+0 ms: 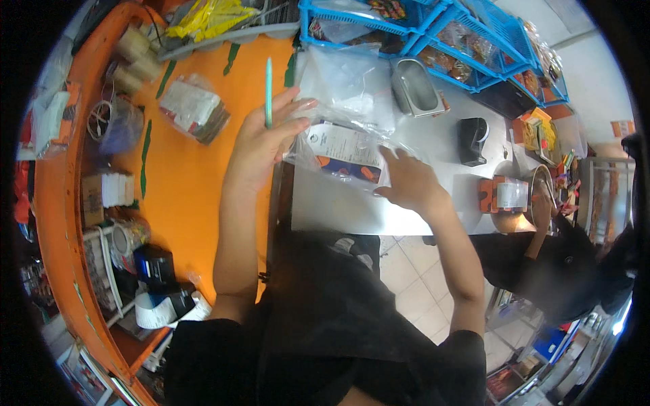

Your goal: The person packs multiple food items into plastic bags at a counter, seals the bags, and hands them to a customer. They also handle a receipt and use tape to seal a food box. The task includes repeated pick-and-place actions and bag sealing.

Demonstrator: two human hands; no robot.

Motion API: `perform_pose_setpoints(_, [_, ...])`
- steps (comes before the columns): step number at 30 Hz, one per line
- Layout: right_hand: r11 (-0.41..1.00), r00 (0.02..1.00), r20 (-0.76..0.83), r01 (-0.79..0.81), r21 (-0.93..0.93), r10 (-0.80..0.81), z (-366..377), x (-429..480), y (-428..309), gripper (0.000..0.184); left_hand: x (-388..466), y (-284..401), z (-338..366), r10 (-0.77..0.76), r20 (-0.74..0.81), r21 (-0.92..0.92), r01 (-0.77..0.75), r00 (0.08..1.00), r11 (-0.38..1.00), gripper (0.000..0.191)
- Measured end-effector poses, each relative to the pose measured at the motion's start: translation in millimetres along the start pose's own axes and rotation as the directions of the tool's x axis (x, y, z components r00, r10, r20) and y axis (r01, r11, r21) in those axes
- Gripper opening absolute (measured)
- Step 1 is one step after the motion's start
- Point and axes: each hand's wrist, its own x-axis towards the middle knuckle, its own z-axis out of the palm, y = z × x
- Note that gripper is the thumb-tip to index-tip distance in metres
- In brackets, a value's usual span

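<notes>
My left hand (269, 134) grips the edge of a clear plastic bag (302, 157) and also holds a light green pen (268, 91) upright between its fingers. Inside the bag lie a printed paper slip (337, 144) and a dark blue and orange package (350, 171). My right hand (411, 180) rests with spread fingers on the bag's right end. The bag is over a steel table (325, 208). Behind it lies a stack of clear plastic bags (345, 81).
Blue plastic baskets (416, 38), a steel container (419, 89) and a black tape dispenser (472, 142) stand behind and right. An orange box (502, 194) is near a co-worker's hand (543, 210). A wrapped package (195, 109) lies on the orange counter (188, 167) at left.
</notes>
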Motion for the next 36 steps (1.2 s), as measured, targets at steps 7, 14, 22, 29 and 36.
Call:
perform_pose_setpoints(7, [0.993,0.995,-0.075,-0.076,-0.089,0.069,3.6,-51.8,-13.2,0.079,8.0,8.2,9.1,0.066,0.177,0.303,-0.118,0.982,0.946,0.067])
perform_pose_setpoints(14, [0.968,0.99,-0.14,-0.054,-0.244,0.019,-8.4,-80.2,-18.9,0.081,34.9,9.6,8.9,0.219,0.402,0.42,-0.392,0.889,0.819,0.058])
perform_pose_setpoints(22, [0.956,0.986,-0.165,-0.061,-0.288,0.014,-21.4,-100.5,-15.3,0.068,45.8,13.5,15.8,0.156,0.491,0.535,-0.438,0.857,0.723,0.057])
perform_pose_setpoints(29, [0.981,0.994,-0.024,0.1,-0.168,-0.106,-30.8,-103.6,4.0,0.046,32.1,11.5,35.0,0.06,0.408,0.628,-0.327,0.911,0.706,0.061])
perform_pose_setpoints(36, [0.981,0.985,-0.058,0.154,-0.119,-0.161,-33.2,-102.0,31.3,0.049,15.1,3.7,41.4,0.16,0.307,0.616,-0.324,0.938,0.718,0.055])
